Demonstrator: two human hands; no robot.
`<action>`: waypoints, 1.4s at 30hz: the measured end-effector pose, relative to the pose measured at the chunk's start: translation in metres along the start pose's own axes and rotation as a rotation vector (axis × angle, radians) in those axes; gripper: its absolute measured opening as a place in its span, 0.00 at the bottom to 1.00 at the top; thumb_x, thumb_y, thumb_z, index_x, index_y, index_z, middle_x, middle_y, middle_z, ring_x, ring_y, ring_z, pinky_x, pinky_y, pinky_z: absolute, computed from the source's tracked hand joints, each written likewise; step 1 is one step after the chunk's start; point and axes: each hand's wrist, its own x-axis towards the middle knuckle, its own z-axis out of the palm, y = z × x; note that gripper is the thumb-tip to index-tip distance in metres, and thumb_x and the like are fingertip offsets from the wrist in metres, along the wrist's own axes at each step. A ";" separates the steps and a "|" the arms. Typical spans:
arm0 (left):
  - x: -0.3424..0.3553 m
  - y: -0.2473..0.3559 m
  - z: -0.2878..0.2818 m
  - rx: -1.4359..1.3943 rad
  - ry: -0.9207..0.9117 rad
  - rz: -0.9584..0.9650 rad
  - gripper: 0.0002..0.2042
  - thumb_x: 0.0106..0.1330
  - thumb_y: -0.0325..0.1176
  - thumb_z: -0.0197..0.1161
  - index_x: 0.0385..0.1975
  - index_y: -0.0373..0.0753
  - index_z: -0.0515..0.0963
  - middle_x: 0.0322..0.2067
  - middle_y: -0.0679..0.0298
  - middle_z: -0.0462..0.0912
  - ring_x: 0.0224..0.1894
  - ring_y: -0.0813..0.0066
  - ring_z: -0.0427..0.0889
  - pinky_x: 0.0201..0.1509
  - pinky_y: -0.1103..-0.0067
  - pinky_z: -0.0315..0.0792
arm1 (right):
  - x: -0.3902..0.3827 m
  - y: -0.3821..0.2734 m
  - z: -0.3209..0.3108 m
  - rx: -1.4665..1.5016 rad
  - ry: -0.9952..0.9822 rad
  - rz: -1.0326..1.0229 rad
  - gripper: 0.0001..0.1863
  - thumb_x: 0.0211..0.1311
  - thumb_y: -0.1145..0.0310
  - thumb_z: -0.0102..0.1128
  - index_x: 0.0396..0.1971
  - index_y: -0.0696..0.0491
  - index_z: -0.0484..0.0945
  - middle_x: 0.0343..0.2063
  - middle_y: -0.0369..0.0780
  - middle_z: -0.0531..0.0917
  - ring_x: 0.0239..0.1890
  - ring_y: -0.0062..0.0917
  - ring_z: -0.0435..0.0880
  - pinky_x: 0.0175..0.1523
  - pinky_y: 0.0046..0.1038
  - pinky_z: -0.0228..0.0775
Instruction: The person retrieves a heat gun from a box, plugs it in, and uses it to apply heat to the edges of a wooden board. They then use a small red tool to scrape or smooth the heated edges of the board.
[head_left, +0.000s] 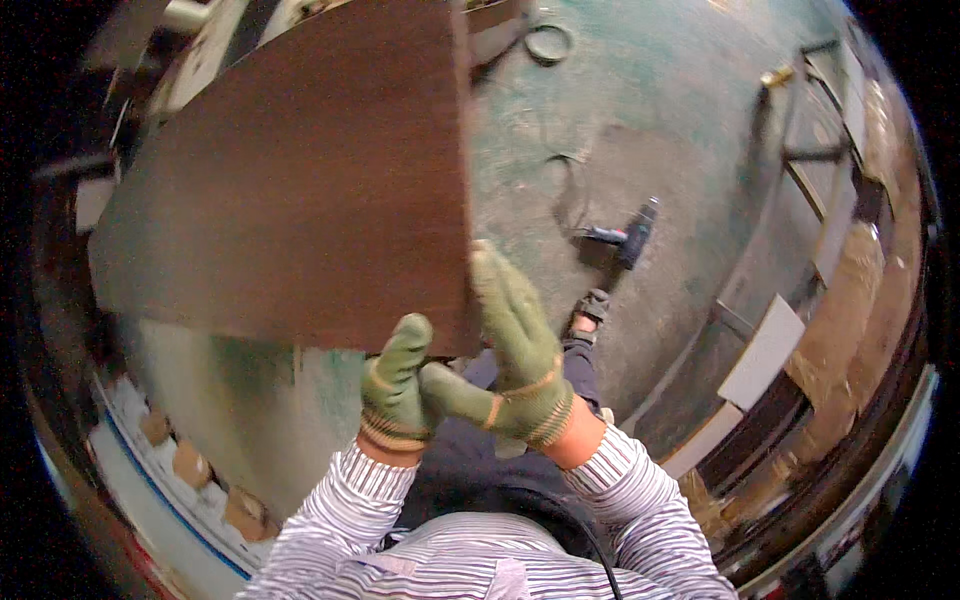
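Note:
A large dark brown wooden board (290, 180) fills the upper left of the head view. My left hand (398, 385), in a green knitted glove, grips its near edge, thumb up and other fingers hidden. My right hand (515, 355), gloved alike, holds the corner, with long fingers laid against the board's right edge and thumb reaching left below it, beside my left hand.
A cordless drill (630, 240) and a coiled hose (548, 62) lie on the worn floor (650, 100). My shoe (590, 308) is below the drill. A metal frame (815, 155), pale panels (760, 350) and wrapped boards (850, 300) line the right. Small cartons (192, 463) sit lower left.

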 end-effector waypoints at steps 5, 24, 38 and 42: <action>-0.002 -0.004 -0.021 0.133 0.032 0.105 0.30 0.69 0.50 0.66 0.66 0.40 0.71 0.56 0.60 0.81 0.55 0.59 0.80 0.59 0.62 0.73 | -0.043 0.053 -0.007 0.954 0.346 0.500 0.32 0.68 0.74 0.60 0.71 0.64 0.65 0.64 0.48 0.77 0.63 0.36 0.79 0.69 0.39 0.71; 0.120 -0.036 -0.098 0.417 -0.296 0.063 0.24 0.64 0.61 0.66 0.41 0.46 0.72 0.33 0.69 0.70 0.35 0.69 0.70 0.40 0.69 0.67 | -0.161 0.772 -0.020 0.745 1.332 1.753 0.47 0.54 0.38 0.75 0.69 0.45 0.66 0.64 0.43 0.76 0.62 0.38 0.78 0.64 0.50 0.69; 0.030 -0.003 -0.031 0.276 -0.078 0.241 0.23 0.71 0.48 0.64 0.62 0.45 0.75 0.51 0.61 0.84 0.48 0.61 0.83 0.48 0.58 0.78 | -0.201 0.440 -0.112 0.693 0.745 0.976 0.12 0.60 0.67 0.73 0.40 0.54 0.81 0.31 0.38 0.84 0.31 0.27 0.83 0.35 0.31 0.78; 0.030 -0.008 -0.006 0.336 0.372 0.300 0.31 0.67 0.60 0.65 0.59 0.41 0.76 0.44 0.56 0.86 0.36 0.66 0.81 0.34 0.70 0.75 | -0.177 0.318 -0.131 0.846 0.638 0.753 0.15 0.59 0.70 0.72 0.44 0.51 0.77 0.29 0.37 0.81 0.30 0.28 0.83 0.37 0.30 0.78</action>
